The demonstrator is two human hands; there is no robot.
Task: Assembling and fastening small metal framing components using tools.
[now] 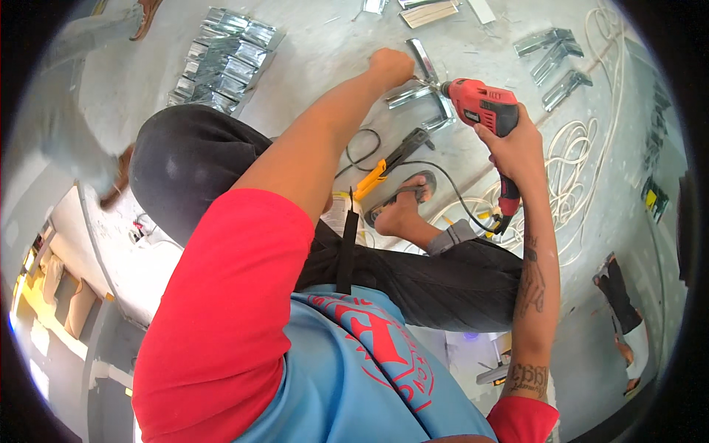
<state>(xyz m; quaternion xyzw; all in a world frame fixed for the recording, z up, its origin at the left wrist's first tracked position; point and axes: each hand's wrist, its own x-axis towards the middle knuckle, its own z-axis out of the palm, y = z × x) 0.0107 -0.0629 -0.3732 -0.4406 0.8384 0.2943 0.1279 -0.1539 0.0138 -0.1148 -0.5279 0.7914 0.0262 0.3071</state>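
Note:
My right hand (515,151) grips a red and black power drill (476,103), its nose pointing left at small bent strips of shiny metal channel (421,97). Beside the drill's tip, my left hand (391,69) is closed in a fist at the end of the channel pieces. What its fingers hold is hidden. A black cord (461,193) loops from the drill's handle across the floor. Below the metal pieces lies a black tool with a yellow handle (373,179), near my sandalled foot (405,210).
Stacked shiny metal pieces (225,63) lie at the far left, and bent brackets (550,55) at the far right. Coiled white cable (572,151) spreads over the floor on the right. Another person's leg (81,148) is at the left; a second person (624,317) is at the right edge.

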